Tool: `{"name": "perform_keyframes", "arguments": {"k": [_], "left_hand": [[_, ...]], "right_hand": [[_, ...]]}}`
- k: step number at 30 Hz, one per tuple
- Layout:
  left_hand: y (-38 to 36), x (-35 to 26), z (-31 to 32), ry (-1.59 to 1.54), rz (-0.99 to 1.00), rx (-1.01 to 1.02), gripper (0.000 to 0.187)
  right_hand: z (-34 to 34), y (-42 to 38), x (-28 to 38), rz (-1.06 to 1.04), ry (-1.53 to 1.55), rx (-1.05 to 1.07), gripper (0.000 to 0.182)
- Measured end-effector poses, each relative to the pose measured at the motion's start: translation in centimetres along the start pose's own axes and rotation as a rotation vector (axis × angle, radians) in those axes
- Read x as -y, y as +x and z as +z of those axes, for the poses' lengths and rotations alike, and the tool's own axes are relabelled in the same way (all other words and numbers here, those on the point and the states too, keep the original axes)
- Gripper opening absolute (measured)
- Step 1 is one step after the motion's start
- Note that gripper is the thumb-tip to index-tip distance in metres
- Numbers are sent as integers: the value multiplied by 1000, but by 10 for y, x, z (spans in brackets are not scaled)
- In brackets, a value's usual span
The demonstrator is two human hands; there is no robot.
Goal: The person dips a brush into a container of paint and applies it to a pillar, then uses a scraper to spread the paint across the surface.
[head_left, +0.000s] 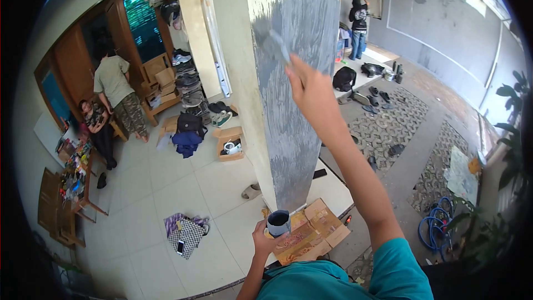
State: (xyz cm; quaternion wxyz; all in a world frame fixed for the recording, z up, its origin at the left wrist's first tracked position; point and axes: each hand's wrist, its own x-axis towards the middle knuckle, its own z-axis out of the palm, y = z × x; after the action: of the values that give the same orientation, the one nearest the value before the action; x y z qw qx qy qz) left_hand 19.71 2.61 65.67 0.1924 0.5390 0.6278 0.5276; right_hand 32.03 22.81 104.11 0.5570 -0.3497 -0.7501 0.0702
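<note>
Painting in progress: right hand (311, 86) closed around a paintbrush (275, 44), bristles pressed to the upper grey patch of the pillar (294, 133). Left hand (265, 240) grips a small paint cup (278, 223) low, above flattened cardboard (311, 233) on the floor. Judged stage: coat half spread, pale wall bare at upper left; next stroke likely needs reloading from the cup. No legible writing or brands.

Grey paint streaks the cream pillar (294, 78); the cup (278, 223) is dark (grey inside), the sleeve (400, 269) teal, the cardboard (311, 230) brown, the floor (150, 200) pale tile.
</note>
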Motion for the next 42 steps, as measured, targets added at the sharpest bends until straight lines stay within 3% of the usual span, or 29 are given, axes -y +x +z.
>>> {"name": "perform_keyframes", "arguments": {"k": [5,10,12,19,22,24,29,32,37,42], "left_hand": [[0,2,-19,-27,37,111,75],[-8,18,-26,-47,11,165,76],[-10,14,-30,-69,14,164,73],[-18,21,-38,-133,22,125,71],[-17,22,-47,-108,34,114,71],[-18,26,-51,-100,17,113,72],[-19,25,-54,-87,-2,115,73],[-20,27,-50,-82,4,101,73],[-22,22,-46,-115,3,110,72],[-21,20,-38,-95,-3,134,73]], "right_hand": [[-3,-55,-9,134,-12,42,27],[-27,-21,38,192,30,-63,30],[-25,5,45,-52,76,-281,30],[21,-7,16,-130,-146,-212,28],[6,-20,21,-21,-45,-135,30],[-14,-16,45,109,-199,-125,31],[-11,28,51,-43,-98,-303,30],[8,33,31,-90,-169,-190,31],[-1,-9,25,102,-156,34,26],[-31,2,48,91,-140,-86,29]]}}
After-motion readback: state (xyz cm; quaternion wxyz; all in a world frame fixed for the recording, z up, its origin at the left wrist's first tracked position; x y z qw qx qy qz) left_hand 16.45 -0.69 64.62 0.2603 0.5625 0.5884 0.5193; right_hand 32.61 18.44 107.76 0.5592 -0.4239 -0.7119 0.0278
